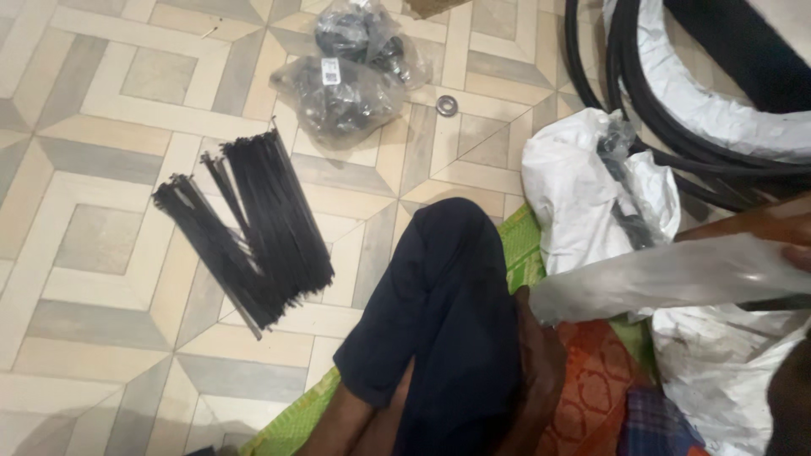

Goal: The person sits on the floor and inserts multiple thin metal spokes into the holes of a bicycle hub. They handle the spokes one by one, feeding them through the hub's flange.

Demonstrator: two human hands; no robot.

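Two bundles of thin black spokes (245, 228) lie fanned in a rough V on the glossy geometric floor tiles (93, 127). Beyond them sit crinkled clear plastic bags (346, 72) of dark parts, with a small metal ring (446, 105) just beside. At the right edge, the right hand (794, 232) grips a long, smooth, greyish plastic-wrapped strip (676, 274) that runs leftward above the knee in dark cloth (448, 312); its fingers are mostly out of frame, so their spread cannot be told. Black rubber tyres (676, 127) curve behind white wrapping (574, 194).
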